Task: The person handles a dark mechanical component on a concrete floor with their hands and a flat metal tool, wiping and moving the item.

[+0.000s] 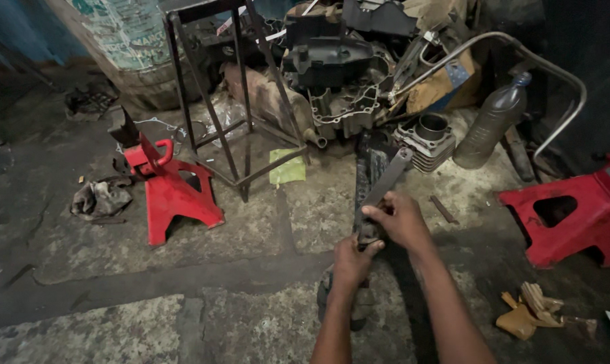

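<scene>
Grimy workshop floor (116, 269); right of red jack stand (173, 192), left hand (351, 261) and right hand (399, 219), fingers closed, grip 1 long metal bar (386, 178).

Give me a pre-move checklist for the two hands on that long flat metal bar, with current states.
1. Left hand grips the lower end of the metal bar: ok.
2. Right hand closed on the bar just above the left: ok.
3. Bar's upper end free, apart from the engine cylinder and plastic bottle behind it: ok.
4. What the bar's lower end attaches to, under the hands: cannot tell.
5. Floor near the arms tidy: not ok, wood scraps lie at right.
6. Red jack stand upright, away from both hands: ok.
</scene>
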